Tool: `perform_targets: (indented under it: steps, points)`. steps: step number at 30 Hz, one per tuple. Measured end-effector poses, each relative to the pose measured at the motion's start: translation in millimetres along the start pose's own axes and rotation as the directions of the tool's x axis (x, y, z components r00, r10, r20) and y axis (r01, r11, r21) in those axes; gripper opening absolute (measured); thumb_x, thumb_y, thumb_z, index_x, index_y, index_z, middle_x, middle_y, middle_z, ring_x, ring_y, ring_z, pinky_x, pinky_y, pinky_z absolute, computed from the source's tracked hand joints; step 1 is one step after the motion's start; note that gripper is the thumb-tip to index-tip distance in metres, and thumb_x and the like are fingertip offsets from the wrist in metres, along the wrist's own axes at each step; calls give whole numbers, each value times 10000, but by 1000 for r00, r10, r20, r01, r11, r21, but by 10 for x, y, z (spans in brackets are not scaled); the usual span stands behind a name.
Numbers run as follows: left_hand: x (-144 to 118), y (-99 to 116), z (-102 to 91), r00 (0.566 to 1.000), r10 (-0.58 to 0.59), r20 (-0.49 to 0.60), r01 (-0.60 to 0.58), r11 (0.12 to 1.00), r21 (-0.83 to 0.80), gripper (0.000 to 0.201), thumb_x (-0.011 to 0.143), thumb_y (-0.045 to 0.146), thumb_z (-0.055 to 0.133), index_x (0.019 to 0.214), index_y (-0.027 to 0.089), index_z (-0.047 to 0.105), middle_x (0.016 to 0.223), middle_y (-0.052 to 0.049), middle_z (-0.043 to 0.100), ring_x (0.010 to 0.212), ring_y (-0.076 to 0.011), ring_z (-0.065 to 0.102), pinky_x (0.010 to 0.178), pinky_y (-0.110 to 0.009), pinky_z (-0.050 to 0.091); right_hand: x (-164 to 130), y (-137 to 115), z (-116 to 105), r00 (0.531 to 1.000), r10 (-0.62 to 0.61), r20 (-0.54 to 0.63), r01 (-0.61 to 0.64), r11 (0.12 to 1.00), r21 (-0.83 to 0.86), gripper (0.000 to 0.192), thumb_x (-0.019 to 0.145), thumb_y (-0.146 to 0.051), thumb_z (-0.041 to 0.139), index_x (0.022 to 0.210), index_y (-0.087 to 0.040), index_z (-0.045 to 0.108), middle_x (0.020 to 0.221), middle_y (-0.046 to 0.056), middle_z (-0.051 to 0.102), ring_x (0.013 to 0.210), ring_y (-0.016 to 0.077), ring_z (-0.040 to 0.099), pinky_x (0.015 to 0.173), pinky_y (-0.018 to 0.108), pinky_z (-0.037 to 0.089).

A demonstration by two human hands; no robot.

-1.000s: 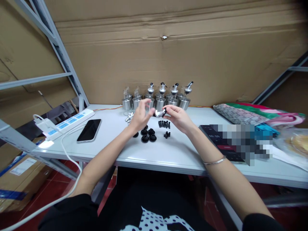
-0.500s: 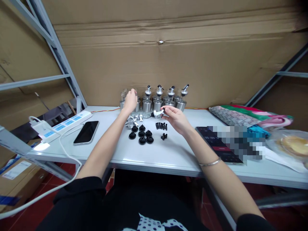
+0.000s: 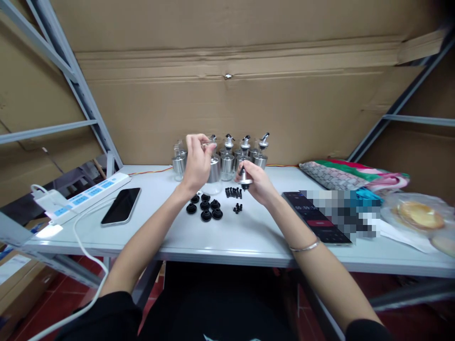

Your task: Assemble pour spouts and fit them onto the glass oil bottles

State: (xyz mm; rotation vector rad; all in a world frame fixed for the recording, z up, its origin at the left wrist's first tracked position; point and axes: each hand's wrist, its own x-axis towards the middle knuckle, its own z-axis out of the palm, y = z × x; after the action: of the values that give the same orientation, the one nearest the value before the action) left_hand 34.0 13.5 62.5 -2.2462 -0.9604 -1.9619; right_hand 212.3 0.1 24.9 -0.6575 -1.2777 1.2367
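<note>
Now the left hand (image 3: 196,162) lifts a glass bottle (image 3: 212,171) by its neck, fingers pinched at the top, base just above the counter (image 3: 249,232). At its three o'clock, the right hand (image 3: 256,182) pinches a steel pourer spout (image 3: 244,177) upright, seemingly ready for fitting. Black stoppers (image 3: 205,209) and small black caps (image 3: 233,192) lie at six o'clock below the bottle; finished bottles (image 3: 245,154) stand at twelve, a phone (image 3: 121,206) at nine.
</note>
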Motion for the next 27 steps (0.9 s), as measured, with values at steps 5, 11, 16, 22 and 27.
perform_targets:
  steps: [5,11,16,22,27]
  points:
    - [-248,391,25,963,-69,262,126,970,-208,62,971,281,371,972,223,350,916,-33,472,756,-117,533,743,-300,495,33,17,-27,996,-43,-81,42,999,-9,451,638,-630,715,680,-223,525,549,-67,338,502,93,335,506,249,346]
    - [-544,476,63,920,-33,390,167,934,-315,146,955,355,415,954,218,364,925,-30,419,730,-114,493,676,-286,486,-2,-30,17,997,6,-79,-8,1000,-27,440,634,-625,715,690,-234,522,518,-72,269,472,102,273,474,264,269]
    - [-678,459,41,902,-11,432,232,856,-461,238,939,462,425,978,237,358,965,-28,387,709,-99,504,661,-280,514,-35,-20,37,998,-6,-67,2,998,-56,446,683,-645,662,696,-233,490,542,-53,357,475,107,309,460,273,264]
    - [-754,431,20,911,-4,413,229,838,-496,255,927,479,447,991,246,368,978,-27,376,720,-98,516,654,-277,519,-164,-219,175,933,-318,-168,274,932,-239,407,768,-587,632,671,-242,438,541,-57,308,458,84,282,441,256,252]
    - [-802,428,31,914,22,406,183,869,-459,268,932,501,416,986,249,343,1005,-41,387,736,-105,514,663,-284,528,-291,-461,365,858,-510,-65,458,816,-353,259,848,-460,599,751,-257,471,589,-56,354,508,75,419,509,253,332]
